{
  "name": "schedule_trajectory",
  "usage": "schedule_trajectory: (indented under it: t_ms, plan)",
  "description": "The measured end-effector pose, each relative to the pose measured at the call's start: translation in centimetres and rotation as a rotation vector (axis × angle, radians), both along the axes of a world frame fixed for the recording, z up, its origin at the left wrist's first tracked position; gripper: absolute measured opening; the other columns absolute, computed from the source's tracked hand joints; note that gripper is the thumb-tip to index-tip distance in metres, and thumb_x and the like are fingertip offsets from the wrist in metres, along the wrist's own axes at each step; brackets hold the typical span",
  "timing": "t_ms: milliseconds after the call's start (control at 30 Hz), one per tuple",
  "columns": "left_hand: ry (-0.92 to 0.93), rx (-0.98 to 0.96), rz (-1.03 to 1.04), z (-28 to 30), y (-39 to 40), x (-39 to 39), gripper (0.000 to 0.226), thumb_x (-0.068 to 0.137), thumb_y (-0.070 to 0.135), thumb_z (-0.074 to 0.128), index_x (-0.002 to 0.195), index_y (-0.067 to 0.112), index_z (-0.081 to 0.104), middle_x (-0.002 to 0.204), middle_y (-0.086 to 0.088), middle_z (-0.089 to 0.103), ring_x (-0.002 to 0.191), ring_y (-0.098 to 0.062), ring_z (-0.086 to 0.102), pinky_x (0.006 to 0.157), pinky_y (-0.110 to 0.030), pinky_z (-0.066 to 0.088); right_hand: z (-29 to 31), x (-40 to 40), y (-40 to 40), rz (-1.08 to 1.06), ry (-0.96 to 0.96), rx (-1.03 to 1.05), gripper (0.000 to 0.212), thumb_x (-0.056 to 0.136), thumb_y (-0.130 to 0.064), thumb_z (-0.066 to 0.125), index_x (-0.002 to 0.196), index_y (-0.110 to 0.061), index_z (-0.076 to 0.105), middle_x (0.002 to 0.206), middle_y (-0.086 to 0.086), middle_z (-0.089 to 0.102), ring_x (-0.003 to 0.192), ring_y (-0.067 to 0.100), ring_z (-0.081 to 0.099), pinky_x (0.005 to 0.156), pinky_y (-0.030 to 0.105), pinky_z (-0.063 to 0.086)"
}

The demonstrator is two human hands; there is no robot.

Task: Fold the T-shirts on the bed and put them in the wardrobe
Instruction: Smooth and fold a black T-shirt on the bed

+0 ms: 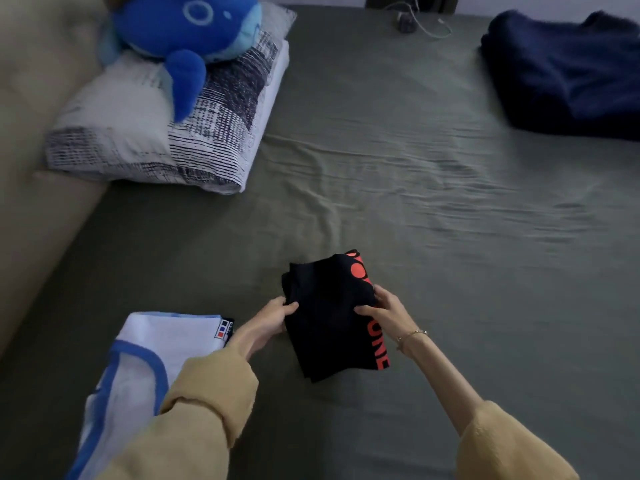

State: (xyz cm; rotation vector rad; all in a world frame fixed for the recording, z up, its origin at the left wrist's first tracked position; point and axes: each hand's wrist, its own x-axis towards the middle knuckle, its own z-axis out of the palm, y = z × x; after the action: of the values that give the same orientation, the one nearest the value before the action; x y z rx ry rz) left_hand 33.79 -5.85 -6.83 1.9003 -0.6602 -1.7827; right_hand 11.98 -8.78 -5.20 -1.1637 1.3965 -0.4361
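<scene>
T-shirts lie on the bed [398, 161], and the person works on the black shirt [329, 317], folded small, at about 6 o'clock of the view. Going left to right: a beige headboard [38, 133] runs along 9 o'clock; a patterned pillow [138, 140] at 10 o'clock carries a blue plush [187, 29]; a white shirt [138, 362] with blue trim lies folded at 7 o'clock, just beside the left sleeve. The left hand [273, 318] pinches the black shirt's left edge, thumb on top; the right hand [384, 311] grips its right edge by the red lettering. A charger cable [426, 26] lies at 12 o'clock, and a navy garment [571, 71] sits at 2 o'clock, well apart.

Folding of this shirt looks finished or nearly so. The next move probably calls for lifting the bundle with both hands without letting the layers slip, stacking it on the white shirt or carrying it off. The wardrobe is not in view. The green sheet is wrinkled; the room is dim.
</scene>
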Motion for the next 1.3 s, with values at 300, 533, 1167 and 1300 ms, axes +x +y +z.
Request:
schedule_trajectory:
  t_ms: [300,533,1167,1300]
  plan:
    - [-0.166,-0.263,0.22,11.3,6.4,8.5,0.032,0.099,0.017,0.047,0.131,0.013,0.048,0.131,-0.001,0.053,0.11,-0.014,0.05,0.084,-0.027,0.037,7.8,9.6,1.5,0.244,0.043,-0.301,0.029,0.083,0.002,0.061,0.111,0.001,0.059,0.078,-0.007,0.048,0.077,0.013,0.053,0.073,0.025,0.042]
    - [0.113,-0.349,0.501,13.7,11.7,17.0,0.045,0.095,0.0,0.048,0.138,0.01,0.041,0.125,-0.014,0.058,0.103,-0.03,0.064,0.074,-0.026,0.057,10.0,19.7,4.8,0.278,-0.363,-0.183,0.041,0.08,0.019,0.047,0.077,-0.021,0.056,0.081,-0.002,0.055,0.084,0.016,0.055,0.071,0.028,0.05]
    - [-0.066,-0.147,0.924,3.3,22.6,18.6,0.031,0.085,-0.004,0.062,0.113,0.011,0.058,0.115,-0.01,0.061,0.095,-0.022,0.06,0.078,-0.031,0.05,2.7,22.3,14.3,0.217,0.025,0.071,0.052,0.075,-0.004,0.074,0.107,-0.017,0.035,0.114,0.012,0.052,0.099,0.027,0.058,0.081,0.032,0.048]
    - [-0.16,-0.103,0.854,3.8,23.1,19.5,0.027,0.087,-0.002,0.058,0.111,0.009,0.06,0.1,-0.01,0.064,0.085,-0.02,0.061,0.07,-0.026,0.05,2.9,22.6,14.5,0.339,0.098,0.02,0.048,0.074,-0.004,0.075,0.103,-0.013,0.037,0.103,0.007,0.051,0.093,0.024,0.055,0.072,0.026,0.043]
